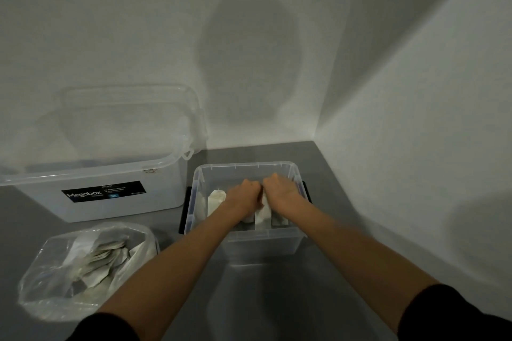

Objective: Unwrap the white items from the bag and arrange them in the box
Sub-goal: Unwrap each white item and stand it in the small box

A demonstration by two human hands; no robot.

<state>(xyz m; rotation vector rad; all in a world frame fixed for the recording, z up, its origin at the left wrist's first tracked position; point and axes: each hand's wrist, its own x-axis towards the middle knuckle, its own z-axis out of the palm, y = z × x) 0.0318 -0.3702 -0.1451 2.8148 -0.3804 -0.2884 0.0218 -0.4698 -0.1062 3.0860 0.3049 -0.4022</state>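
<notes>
A small clear plastic box (260, 239) with black side handles stands on the grey table. Both my hands reach down into it side by side. My left hand (243, 194) and my right hand (282, 189) have curled fingers and grip a white item (263, 213) between them. Several more white items stand upright in the box, one (216, 199) to the left of my left hand. At the lower left sits a clear plastic bag (55, 279), open at the top, holding several wrapped items (105, 257).
A larger clear box (116, 202) with a black "Megabox" label stands at the back left, its lid (130, 108) leaning against the wall. White walls meet in a corner behind and to the right. Bare grey tabletop (346, 271) lies in front of the small box.
</notes>
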